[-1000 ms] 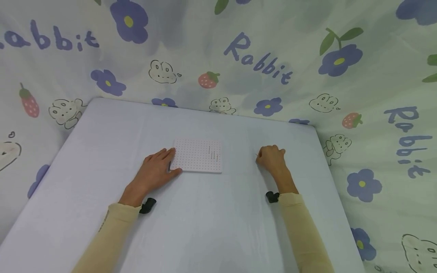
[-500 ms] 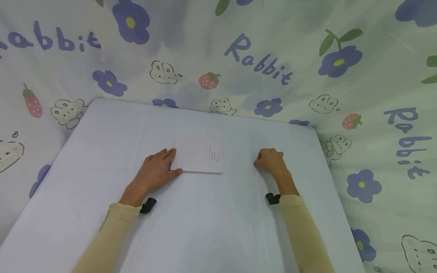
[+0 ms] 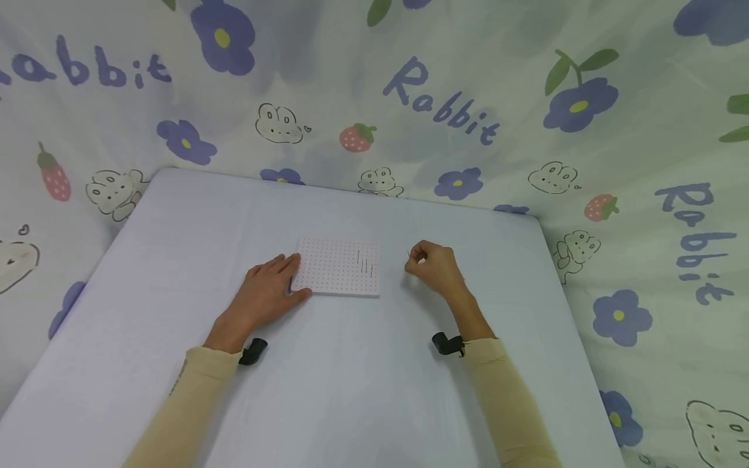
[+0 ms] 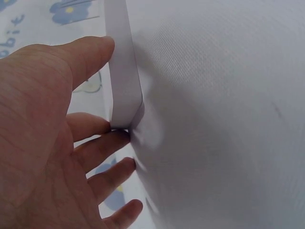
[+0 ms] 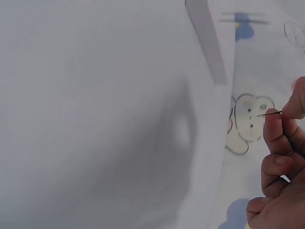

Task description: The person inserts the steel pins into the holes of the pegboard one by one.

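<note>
A white board [image 3: 324,266] with a grid of small holes lies on the white table. Several thin needles [image 3: 367,266] stand upright near its right side. At the board's left front corner rests my left hand [image 3: 266,296], fingers extended along the left edge. Its thumb touches the front side wall [image 4: 125,71] in the left wrist view. To the right of the board, apart from it and above the table, my right hand [image 3: 435,266] pinches a thin needle [image 5: 270,114] between thumb and index finger. The needle's pointed end sticks out past the fingertips; its other end is hidden.
The white table [image 3: 345,383] reaches out around the board on all sides. A patterned cloth [image 3: 328,78] with flowers and rabbits hangs behind and beside it. A black camera mount [image 3: 447,343] is at the right wrist, another [image 3: 253,351] at the left.
My right hand has moved left toward the board with the needle, after dipping slightly closer to me. The left hand and the board have stayed in place.
</note>
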Tool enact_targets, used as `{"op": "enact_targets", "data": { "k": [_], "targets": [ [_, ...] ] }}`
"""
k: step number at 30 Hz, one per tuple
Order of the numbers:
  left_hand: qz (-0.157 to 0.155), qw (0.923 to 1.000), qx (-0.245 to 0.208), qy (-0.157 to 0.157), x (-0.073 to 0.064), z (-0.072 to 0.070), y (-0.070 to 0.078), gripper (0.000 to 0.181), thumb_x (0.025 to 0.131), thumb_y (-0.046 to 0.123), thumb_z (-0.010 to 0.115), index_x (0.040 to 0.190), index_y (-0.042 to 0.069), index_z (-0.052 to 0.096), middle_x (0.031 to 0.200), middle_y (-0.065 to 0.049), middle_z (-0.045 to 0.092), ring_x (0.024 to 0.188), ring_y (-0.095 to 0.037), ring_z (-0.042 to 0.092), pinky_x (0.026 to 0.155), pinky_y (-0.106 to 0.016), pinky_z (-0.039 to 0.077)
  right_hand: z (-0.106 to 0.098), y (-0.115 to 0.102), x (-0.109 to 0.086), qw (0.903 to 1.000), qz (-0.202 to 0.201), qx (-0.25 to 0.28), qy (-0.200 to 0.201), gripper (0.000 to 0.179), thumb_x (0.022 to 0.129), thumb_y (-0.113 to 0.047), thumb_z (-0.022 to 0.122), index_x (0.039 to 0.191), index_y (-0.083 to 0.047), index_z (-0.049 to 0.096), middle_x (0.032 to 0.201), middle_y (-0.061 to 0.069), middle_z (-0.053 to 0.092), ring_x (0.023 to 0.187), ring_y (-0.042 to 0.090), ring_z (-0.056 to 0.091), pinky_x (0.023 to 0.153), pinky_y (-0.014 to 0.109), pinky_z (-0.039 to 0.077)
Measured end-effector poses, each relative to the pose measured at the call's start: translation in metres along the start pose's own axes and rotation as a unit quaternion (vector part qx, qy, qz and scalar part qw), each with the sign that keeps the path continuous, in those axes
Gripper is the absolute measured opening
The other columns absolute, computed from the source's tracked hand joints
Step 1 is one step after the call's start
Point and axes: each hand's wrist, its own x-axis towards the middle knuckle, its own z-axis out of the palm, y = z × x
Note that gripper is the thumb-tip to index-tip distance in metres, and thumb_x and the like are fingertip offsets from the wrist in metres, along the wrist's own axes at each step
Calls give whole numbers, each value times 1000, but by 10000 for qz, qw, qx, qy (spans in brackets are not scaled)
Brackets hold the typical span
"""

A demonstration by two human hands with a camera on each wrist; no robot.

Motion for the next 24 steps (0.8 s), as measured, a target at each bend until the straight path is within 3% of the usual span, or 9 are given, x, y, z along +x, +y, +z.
{"op": "enact_targets", "data": {
  "k": [11,19,24],
  "targets": [
    [-17,10000,-10,-18,0,0,0,81,96,44,65,155,-2,33,160,-20,35,148,-42,28,114,-64,26,25,-29,-1,9982,-77,598,65,7,79,-15,66,85,-14,66,84,-1,69,93,26,64,83,42,53],
    [-17,10000,24,-6,-1,0,0,81,96,44,66,155,-1,33,159,-20,36,148,-41,29,114,-64,26,43,-34,-5,9921,-184,1188,371,6,83,-13,66,88,-14,67,87,-2,69,97,19,66,104,40,50],
    [-12,10000,47,-10,0,1,-1,81,96,45,65,156,0,33,160,-20,35,148,-41,29,114,-64,26,51,-33,-8,9903,-154,1331,368,6,84,-15,66,90,-15,67,87,-3,68,100,18,64,108,42,46]
  ]
}}
